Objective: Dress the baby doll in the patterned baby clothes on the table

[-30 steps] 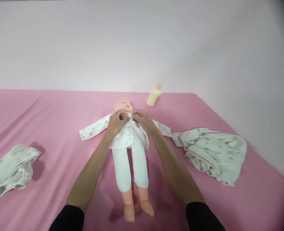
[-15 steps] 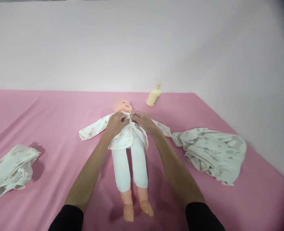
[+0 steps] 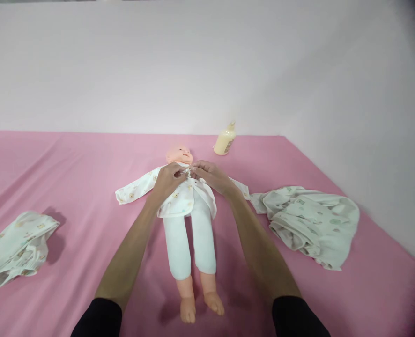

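Note:
A baby doll (image 3: 190, 243) lies on its back on the pink sheet (image 3: 88, 164), head away from me. It wears a white printed shirt (image 3: 137, 187) and white trousers, with bare feet toward me. My left hand (image 3: 168, 180) and my right hand (image 3: 211, 177) meet at the doll's chest just below the neck. Both pinch the shirt's front edges together there. What sits between the fingertips is too small to make out.
A cream bottle (image 3: 225, 140) lies near the wall behind the doll's head. A crumpled printed cloth (image 3: 311, 224) lies to the right of the doll. Another bundled printed garment (image 3: 16, 248) sits at the left edge. White walls close off the back and right.
Both hands stay pinched at the doll's chest with only slight finger movement. The right wrist has shifted a little to the right.

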Tool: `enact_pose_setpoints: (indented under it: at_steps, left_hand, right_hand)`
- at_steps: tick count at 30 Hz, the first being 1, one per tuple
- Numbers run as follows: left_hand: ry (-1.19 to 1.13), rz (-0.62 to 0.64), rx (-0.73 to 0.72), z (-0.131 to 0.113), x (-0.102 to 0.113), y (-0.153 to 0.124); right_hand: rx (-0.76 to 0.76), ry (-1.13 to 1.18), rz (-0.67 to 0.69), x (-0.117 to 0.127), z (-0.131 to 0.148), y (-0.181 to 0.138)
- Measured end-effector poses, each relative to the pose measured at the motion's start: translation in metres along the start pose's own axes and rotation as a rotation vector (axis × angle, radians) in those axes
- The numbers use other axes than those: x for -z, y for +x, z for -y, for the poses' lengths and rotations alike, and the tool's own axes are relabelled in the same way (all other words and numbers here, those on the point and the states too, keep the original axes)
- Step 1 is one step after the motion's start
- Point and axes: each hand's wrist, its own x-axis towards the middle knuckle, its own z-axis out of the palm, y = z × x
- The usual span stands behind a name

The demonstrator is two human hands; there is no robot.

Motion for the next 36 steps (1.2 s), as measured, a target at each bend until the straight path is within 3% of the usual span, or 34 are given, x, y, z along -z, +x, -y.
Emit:
enact_pose_setpoints:
  at_steps: [20, 36]
  left_hand:
    - [-0.059, 0.048, 0.065, -0.004, 0.003, -0.001]
    - [-0.023, 0.074, 0.043, -0.001, 0.000, 0.000]
  right_hand:
    - [0.083, -0.325, -0.104, -0.006, 0.001, 0.002]
    - [0.003, -0.098, -0.036, 0.000, -0.008, 0.004]
